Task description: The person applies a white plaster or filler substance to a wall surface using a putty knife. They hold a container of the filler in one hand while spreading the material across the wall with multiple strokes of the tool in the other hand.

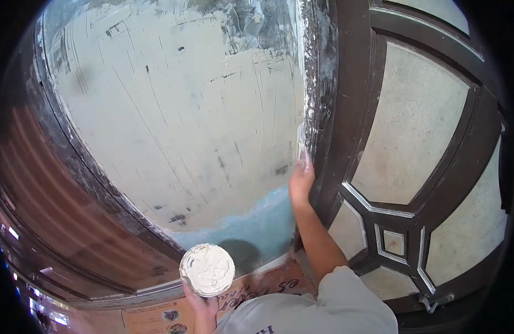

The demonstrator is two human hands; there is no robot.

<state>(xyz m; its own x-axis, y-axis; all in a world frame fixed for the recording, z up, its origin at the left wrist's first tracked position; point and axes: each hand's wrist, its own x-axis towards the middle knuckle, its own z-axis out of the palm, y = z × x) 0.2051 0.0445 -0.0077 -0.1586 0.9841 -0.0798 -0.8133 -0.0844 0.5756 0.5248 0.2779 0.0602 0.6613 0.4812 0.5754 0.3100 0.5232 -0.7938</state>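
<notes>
My left hand [201,303] grips a round tub of white paste [207,270] from below and the side, near the bottom of the view. The paste looks thick, with a swirled surface. My right hand [301,181] is raised to the right edge of a wall panel [184,122], beside a dark frame post [318,94] smeared with white. Its fingers are closed and whitened with paste. Whatever they hold, if anything, is too small to make out. The panel is coated pale cream, with dark scratches and a bluish-green strip along its bottom.
On the right stands a dark brown door [354,128] with pale panels and a metal handle [429,303] low down. Brown shiny woodwork [73,211] runs along the left. A printed cardboard sheet [151,320] lies below on the floor.
</notes>
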